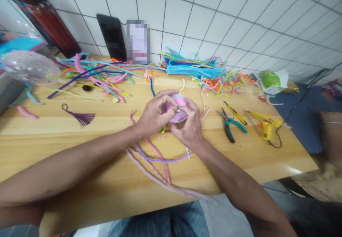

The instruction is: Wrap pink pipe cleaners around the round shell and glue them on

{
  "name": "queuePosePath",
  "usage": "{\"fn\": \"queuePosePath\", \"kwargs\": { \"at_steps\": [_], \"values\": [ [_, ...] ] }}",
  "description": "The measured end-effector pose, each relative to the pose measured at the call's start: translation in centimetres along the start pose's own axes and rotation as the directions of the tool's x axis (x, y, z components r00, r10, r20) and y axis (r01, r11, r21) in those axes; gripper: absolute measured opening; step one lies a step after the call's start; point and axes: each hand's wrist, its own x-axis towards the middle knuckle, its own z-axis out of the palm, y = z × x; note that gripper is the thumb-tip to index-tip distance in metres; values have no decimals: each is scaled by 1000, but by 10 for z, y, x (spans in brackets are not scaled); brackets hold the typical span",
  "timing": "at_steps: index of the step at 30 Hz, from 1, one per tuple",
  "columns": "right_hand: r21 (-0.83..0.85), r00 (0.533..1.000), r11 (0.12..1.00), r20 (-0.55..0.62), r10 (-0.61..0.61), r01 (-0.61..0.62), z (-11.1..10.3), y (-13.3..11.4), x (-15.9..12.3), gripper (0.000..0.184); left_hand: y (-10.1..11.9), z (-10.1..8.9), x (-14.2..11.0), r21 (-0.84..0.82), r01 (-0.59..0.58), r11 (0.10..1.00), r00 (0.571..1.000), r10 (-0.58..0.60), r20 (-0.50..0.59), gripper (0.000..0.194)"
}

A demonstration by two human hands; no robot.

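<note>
A round pink-and-lilac coil of pipe cleaners (pixel 182 116) is held between both hands over the middle of the table. My left hand (pixel 157 112) grips its left side, thumb and forefinger pinched near the centre. From the right, my right hand (pixel 191 121) closes round the edge, its fingertips meeting the left ones at a small shiny bit that I cannot make out clearly. Just below the hands lie loose pink and lilac pipe cleaners (pixel 162 161), some curved across each other. A blue pipe cleaner (pixel 152 87) stands out behind my left hand.
Piles of coloured pipe cleaners (pixel 197 68) line the tiled wall. Pliers (pixel 228 125), a yellow cutter (pixel 235 112) and a yellow glue gun (pixel 265 125) lie right. A purple tassel (pixel 80 117) lies left. A black phone (pixel 112 37) and red flask (pixel 45 16) stand behind. Another person's arm (pixel 331 137) shows far right.
</note>
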Motion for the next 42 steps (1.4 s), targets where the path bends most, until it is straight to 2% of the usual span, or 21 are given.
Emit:
{"fn": "queuePosePath", "kwargs": {
  "at_steps": [5, 7, 10, 14, 18, 20, 23, 30, 37, 42],
  "values": [
    [28, 1000, 999, 15, 15, -15, -1, 0, 0, 61, 2, -2, 7, -321, 193, 927, 977, -212, -24, 23],
    [41, 999, 999, 24, 23, -24, -1, 0, 0, 61, -2, -3, 11, -347, 219, 912, 960, -266, -93, 25],
    [46, 999, 999, 35, 25, -26, -2, 1, 0, 61, -14, -4, 15, -303, 246, 921, 931, -312, -191, 28],
    [43, 999, 999, 29, 28, -29, -2, 2, 0, 62, -28, -2, 10, -224, 183, 957, 957, -225, -183, 22],
    [48, 1000, 999, 12, 14, -15, -2, 3, 2, 63, -30, 2, -1, -126, 71, 989, 997, -73, -13, 37],
    [50, 1000, 999, 7, 2, -2, -2, 3, 2, 64, -31, 2, -5, -99, 2, 995, 998, 5, 63, 45],
    [47, 1000, 999, 1, -1, 1, -1, 3, 2, 63, -36, 2, -7, -84, -58, 995, 992, 67, 108, 50],
    [49, 1000, 999, 4, 8, -9, -1, 2, 1, 61, -43, 3, -5, -88, -86, 992, 989, 96, 114, 50],
    [56, 999, 998, 38, 13, -15, -2, 3, 0, 62, -44, 2, -6, -95, -47, 994, 990, 58, 127, 52],
    [45, 1000, 999, 22, -2, 1, -2, 3, 0, 60, -44, 3, -6, -92, -52, 994, 990, 63, 123, 51]
  ]
}}
